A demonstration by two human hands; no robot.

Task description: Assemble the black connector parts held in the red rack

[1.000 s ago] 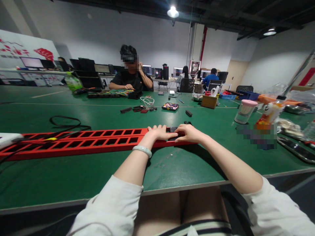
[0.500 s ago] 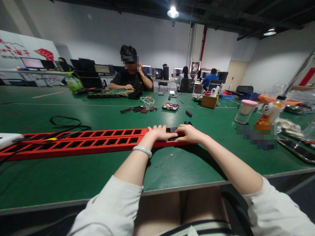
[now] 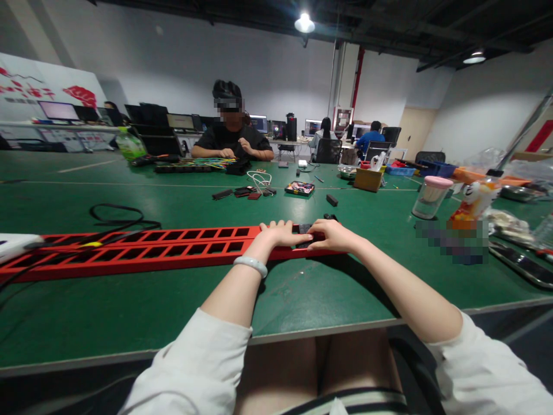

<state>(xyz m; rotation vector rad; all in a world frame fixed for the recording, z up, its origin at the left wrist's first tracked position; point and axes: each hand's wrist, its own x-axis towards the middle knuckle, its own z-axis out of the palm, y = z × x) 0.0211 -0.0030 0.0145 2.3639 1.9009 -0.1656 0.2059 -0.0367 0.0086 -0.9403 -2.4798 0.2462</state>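
A long red frame (image 3: 142, 249) with rows of rectangular slots lies across the green table (image 3: 302, 294). My left hand (image 3: 283, 233) rests palm down on the frame's right end, a pale bangle on its wrist. My right hand (image 3: 332, 234) lies beside it, fingers curled over the same end. Between the two hands sits a small black part (image 3: 305, 229) in the frame, touched by the fingertips of both hands.
A black cable (image 3: 116, 218) loops behind the frame at left. A person (image 3: 231, 135) sits across the table with coloured wires. Small black parts (image 3: 332, 199), a yellow box (image 3: 368, 178), a pink-lidded jar (image 3: 430, 197) and trays stand at the right.
My hands have stayed in place on the frame's right end. The person opposite has lowered a raised hand from the head to the table.
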